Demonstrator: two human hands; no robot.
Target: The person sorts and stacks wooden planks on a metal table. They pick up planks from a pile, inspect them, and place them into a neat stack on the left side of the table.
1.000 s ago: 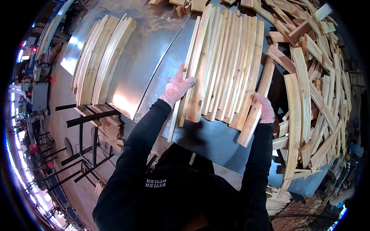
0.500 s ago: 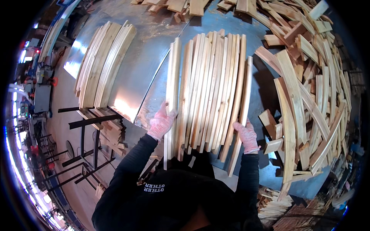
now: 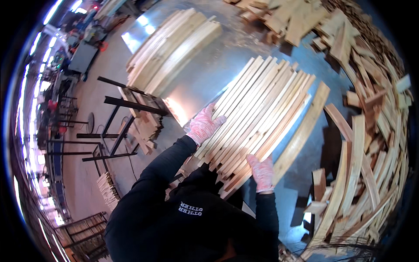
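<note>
Both gloved hands, left hand [image 3: 204, 126] and right hand [image 3: 262, 173], fingers spread flat, clamp bundle of pale curved wooden slats [image 3: 257, 113] at frame centre on metal worktop [image 3: 205, 70]. Risk: uneven squeeze could fan loose slats off bundle.

A bundle of pale wooden slats [image 3: 257, 118] lies flat on the shiny metal table, packed side by side, running on a slant from the near edge up toward the far right. The slats are long, narrow and slightly bowed, with their far ends stepped unevenly. One wider slat [image 3: 301, 131] lies along the right side, just apart at its far end. The near ends jut past the table's near edge.
</note>
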